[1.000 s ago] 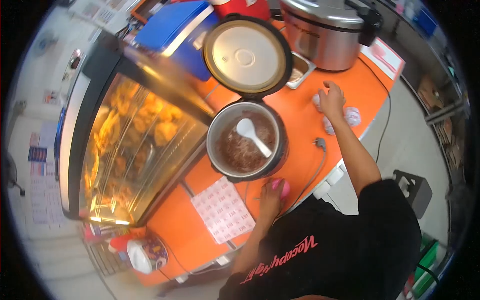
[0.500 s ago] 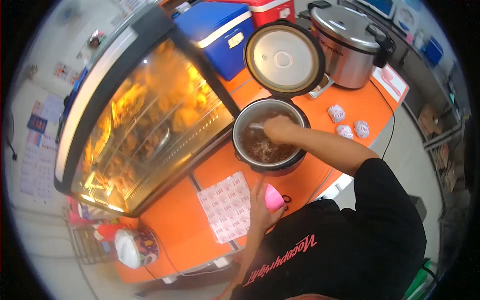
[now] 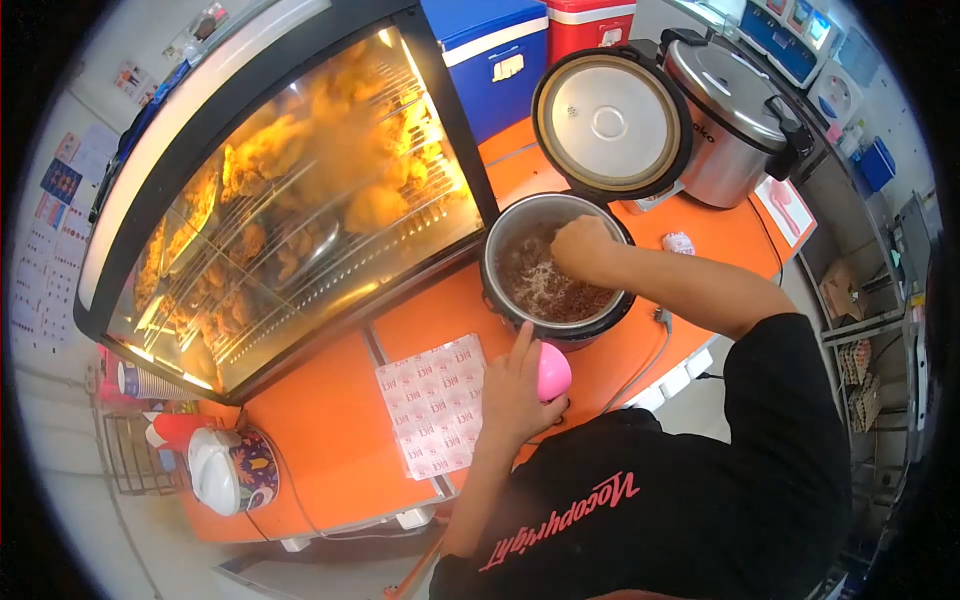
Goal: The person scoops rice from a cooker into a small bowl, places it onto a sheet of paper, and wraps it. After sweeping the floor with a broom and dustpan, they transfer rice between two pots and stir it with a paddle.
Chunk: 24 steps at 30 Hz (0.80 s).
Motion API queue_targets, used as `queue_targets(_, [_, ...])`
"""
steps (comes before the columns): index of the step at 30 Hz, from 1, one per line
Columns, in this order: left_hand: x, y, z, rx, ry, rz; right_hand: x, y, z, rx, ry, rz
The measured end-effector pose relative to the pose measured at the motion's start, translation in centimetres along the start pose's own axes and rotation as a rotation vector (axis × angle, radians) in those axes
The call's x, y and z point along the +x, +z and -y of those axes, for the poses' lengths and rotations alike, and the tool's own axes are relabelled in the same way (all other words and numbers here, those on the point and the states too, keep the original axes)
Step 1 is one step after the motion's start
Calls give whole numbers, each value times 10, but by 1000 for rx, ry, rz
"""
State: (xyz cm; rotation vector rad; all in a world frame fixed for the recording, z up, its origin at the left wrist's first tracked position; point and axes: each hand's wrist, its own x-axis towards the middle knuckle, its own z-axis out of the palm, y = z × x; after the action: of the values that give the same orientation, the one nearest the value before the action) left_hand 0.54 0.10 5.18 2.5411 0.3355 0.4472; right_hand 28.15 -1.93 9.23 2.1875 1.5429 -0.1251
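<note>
A left hand grips a pink bowl at six o'clock of the open cooker; the right hand, its grip hidden, dips inside, where a hasty lift could scatter grains.

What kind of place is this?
Likely a small fried-food stall or takeaway kitchen: a lit glass display case full of what looks like fried food, an open cooker, and printed wrapping paper.
</note>
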Motion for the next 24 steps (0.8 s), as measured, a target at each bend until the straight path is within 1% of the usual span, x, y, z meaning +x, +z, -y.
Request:
queue_targets(1, [-2, 1, 0, 0, -11, 0, 2, 1, -5, 103, 21, -28])
queue_targets(2, [-3, 3, 1, -9, 11, -29, 5, 2, -12, 104, 13, -30])
queue_targets(4, [-4, 11, 0, -25, 32, -62, -4, -19, -30, 229, -34, 16])
queue_targets(5, [-6, 15, -1, -41, 47, -108, 4, -12, -33, 304, 51, 58])
queue_targets(6, [-5, 17, 0, -55, 67, -158, -1, -16, -31, 307, 56, 57])
queue_targets(8, [2, 10, -9, -51, 49, -143, -15, -28, -22, 214, -26, -101])
queue_targets(9, [3, 8, -13, -46, 29, -123, -6, -16, -16, 223, -25, -94])
queue_targets(11, [9, 8, -15, -10, 38, -77, 17, 18, -4, 137, 47, -443])
queue_targets(12, [12, 5, -16, 30, 46, -48, 14, 17, -3, 145, 53, -448])
queue_targets(13, [13, 1, -19, 39, 50, -47, 12, 16, -3, 203, -35, -298])
queue_targets(14, [14, -4, -23, 76, -16, 32, 10, 14, -2, 259, -125, -149])
queue_targets(15, [15, -7, -25, 111, -87, 107, 7, 6, -4, 260, -128, -156])
queue_targets(17, [15, -3, -28, 152, -82, 80, -7, -13, -8, 194, -255, -85])
queue_targets(18, [13, -2, -29, 189, -74, 56, -14, -26, -7, 200, -260, -89])
queue_targets(20, [15, 0, -31, 163, -89, 22, -20, -51, -3, 220, -224, -240])
queue_targets(21, [16, 0, -35, 129, -103, -11, -12, -49, 2, 266, -167, -330])
queue_targets(24, [19, -8, -45, 207, -130, 39, 0, -42, 12, 253, -162, -372])
